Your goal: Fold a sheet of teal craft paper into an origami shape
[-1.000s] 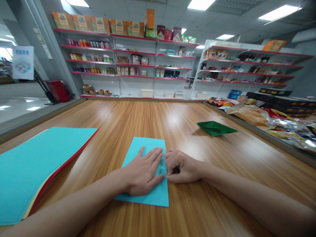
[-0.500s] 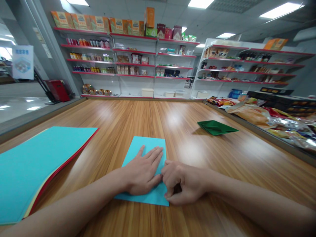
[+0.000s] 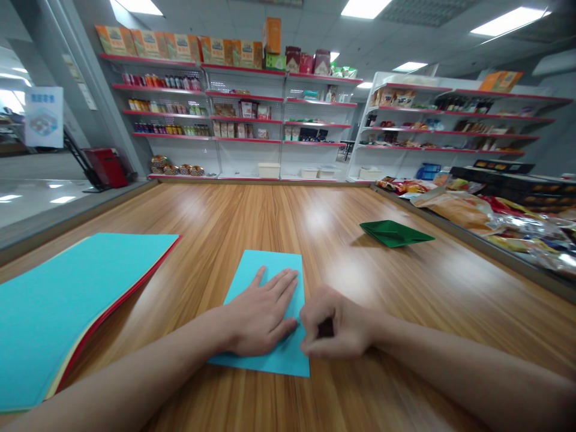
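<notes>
A light blue sheet of paper (image 3: 265, 264), its right side straight like a fold, lies flat on the wooden table in front of me. My left hand (image 3: 263, 315) rests palm down on it, fingers stretched out and thumb apart. At the sheet's right edge is my right hand (image 3: 335, 324), slightly blurred. Its fingers are curled in and the thumb bends toward them, with nothing visible in the grip. Whether the fingertips touch the paper edge I cannot tell. Farther off to the right sits a green folded paper boat (image 3: 396, 233).
A stack of coloured paper (image 3: 81, 288), blue on top with yellow and red beneath, lies to the left. Packaged snacks (image 3: 508, 222) fill an area beyond the table's right edge. Stocked shelves (image 3: 243, 120) stand behind the table.
My right hand has shifted slightly up along the sheet's right edge and its fingers have curled. My left hand, the sheet and the green boat are practically unchanged.
</notes>
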Action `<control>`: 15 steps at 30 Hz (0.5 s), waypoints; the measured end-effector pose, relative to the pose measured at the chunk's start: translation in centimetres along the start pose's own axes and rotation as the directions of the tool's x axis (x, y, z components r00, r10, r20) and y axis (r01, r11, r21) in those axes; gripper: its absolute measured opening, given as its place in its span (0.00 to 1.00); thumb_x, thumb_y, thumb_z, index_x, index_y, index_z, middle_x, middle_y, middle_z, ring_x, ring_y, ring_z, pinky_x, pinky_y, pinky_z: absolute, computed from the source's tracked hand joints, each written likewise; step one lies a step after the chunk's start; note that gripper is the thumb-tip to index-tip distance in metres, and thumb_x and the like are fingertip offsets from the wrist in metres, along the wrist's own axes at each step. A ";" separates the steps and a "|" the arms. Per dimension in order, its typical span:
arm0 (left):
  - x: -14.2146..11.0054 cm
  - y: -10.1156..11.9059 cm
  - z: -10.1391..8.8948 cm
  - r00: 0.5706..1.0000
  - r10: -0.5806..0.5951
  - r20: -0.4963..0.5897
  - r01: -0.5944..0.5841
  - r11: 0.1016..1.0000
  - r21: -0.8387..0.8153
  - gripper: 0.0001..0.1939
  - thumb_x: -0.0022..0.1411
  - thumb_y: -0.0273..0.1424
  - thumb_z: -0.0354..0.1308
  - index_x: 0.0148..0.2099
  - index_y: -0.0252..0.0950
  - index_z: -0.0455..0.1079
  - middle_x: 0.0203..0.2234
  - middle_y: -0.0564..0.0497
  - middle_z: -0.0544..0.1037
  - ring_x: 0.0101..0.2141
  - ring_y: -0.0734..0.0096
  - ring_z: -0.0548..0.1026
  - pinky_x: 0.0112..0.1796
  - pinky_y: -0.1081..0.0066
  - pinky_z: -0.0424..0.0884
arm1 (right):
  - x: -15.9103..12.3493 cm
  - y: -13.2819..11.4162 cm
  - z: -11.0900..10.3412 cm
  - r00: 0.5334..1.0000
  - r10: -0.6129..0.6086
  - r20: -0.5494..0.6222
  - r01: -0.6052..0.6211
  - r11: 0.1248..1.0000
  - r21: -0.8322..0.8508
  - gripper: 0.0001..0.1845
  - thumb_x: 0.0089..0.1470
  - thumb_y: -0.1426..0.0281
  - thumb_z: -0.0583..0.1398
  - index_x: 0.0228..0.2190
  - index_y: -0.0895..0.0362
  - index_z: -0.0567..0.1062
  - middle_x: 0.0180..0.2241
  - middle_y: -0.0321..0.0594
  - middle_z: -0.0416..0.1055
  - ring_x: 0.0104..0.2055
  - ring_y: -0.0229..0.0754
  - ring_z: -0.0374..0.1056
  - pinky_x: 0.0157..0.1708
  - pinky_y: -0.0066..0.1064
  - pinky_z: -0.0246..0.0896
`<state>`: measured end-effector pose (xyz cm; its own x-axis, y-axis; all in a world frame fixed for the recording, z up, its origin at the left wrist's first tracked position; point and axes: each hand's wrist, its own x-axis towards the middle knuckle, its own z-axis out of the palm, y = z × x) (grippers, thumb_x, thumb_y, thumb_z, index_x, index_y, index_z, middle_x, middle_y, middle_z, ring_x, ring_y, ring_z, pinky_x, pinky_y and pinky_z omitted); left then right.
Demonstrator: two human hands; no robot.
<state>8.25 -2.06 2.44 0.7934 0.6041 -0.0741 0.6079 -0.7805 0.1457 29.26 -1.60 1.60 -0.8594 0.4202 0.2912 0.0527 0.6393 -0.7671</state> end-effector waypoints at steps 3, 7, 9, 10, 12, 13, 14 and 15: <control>-0.2 0.0 -0.4 0.999 0.047 0.010 -0.047 0.999 0.003 0.36 0.69 0.47 0.31 0.68 0.27 0.36 0.66 0.36 0.38 0.65 0.51 0.37 0.60 0.45 0.35 | 0.3 2.4 -3.0 0.914 0.157 -0.374 -0.240 0.953 -0.186 0.14 0.49 0.69 0.61 0.16 0.61 0.69 0.16 0.33 0.62 0.19 0.31 0.56 0.19 0.24 0.50; -0.3 0.1 -0.9 0.995 0.097 0.040 -0.097 0.995 -0.004 0.36 0.68 0.46 0.34 0.68 0.25 0.37 0.66 0.35 0.39 0.65 0.51 0.38 0.60 0.45 0.35 | 0.1 5.0 -5.9 0.760 0.273 -0.590 -0.494 0.832 -0.252 0.13 0.49 0.66 0.61 0.19 0.61 0.73 0.19 0.35 0.68 0.22 0.34 0.60 0.22 0.25 0.52; -0.3 0.1 -1.0 0.993 0.110 0.047 -0.110 0.994 -0.007 0.36 0.68 0.46 0.35 0.68 0.25 0.38 0.66 0.35 0.39 0.65 0.51 0.38 0.60 0.45 0.35 | 0.0 5.5 -6.3 0.755 0.289 -0.589 -0.511 0.822 -0.251 0.13 0.50 0.65 0.61 0.20 0.60 0.74 0.19 0.35 0.69 0.22 0.34 0.61 0.22 0.25 0.52; -0.3 0.1 -1.0 0.992 0.113 0.047 -0.113 0.994 -0.007 0.36 0.68 0.46 0.36 0.68 0.25 0.38 0.66 0.35 0.39 0.65 0.51 0.38 0.60 0.45 0.35 | 0.0 5.6 -6.3 0.764 0.296 -0.573 -0.507 0.824 -0.251 0.13 0.50 0.64 0.61 0.20 0.60 0.75 0.19 0.35 0.69 0.22 0.34 0.61 0.22 0.26 0.53; -0.3 0.1 -0.9 0.993 0.113 0.042 -0.113 0.994 -0.005 0.36 0.68 0.46 0.36 0.68 0.25 0.38 0.66 0.34 0.39 0.65 0.50 0.38 0.60 0.44 0.35 | 0.0 5.6 -6.1 0.787 0.315 -0.530 -0.497 0.833 -0.242 0.13 0.51 0.64 0.60 0.21 0.60 0.76 0.21 0.36 0.71 0.23 0.35 0.63 0.23 0.26 0.54; -0.3 0.0 -0.9 0.993 0.112 0.039 -0.112 0.994 -0.004 0.36 0.68 0.45 0.37 0.68 0.25 0.38 0.66 0.34 0.39 0.65 0.50 0.39 0.60 0.44 0.35 | 0.0 5.5 -6.0 0.796 0.327 -0.510 -0.493 0.839 -0.231 0.13 0.51 0.64 0.60 0.22 0.60 0.77 0.22 0.37 0.72 0.24 0.36 0.64 0.24 0.26 0.55; -0.3 0.0 -0.9 0.993 0.112 0.035 -0.112 0.994 -0.003 0.36 0.68 0.45 0.37 0.68 0.25 0.38 0.66 0.35 0.40 0.65 0.50 0.39 0.60 0.44 0.35 | 0.0 5.5 -5.9 0.803 0.340 -0.490 -0.490 0.844 -0.217 0.12 0.51 0.64 0.60 0.23 0.60 0.77 0.23 0.37 0.73 0.25 0.36 0.65 0.24 0.26 0.56; -0.3 0.1 -0.8 0.993 0.112 0.031 -0.112 0.994 -0.003 0.36 0.68 0.45 0.37 0.68 0.25 0.38 0.66 0.35 0.40 0.64 0.50 0.39 0.60 0.44 0.36 | 0.1 5.4 -5.8 0.808 0.350 -0.473 -0.487 0.849 -0.203 0.12 0.51 0.65 0.60 0.24 0.60 0.77 0.24 0.38 0.74 0.26 0.37 0.66 0.25 0.26 0.57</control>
<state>8.05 -2.13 3.29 0.8573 0.5072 -0.0878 0.5147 -0.8430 0.1563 32.45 5.62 0.78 -0.4354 0.8683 0.2375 0.5667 0.4694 -0.6771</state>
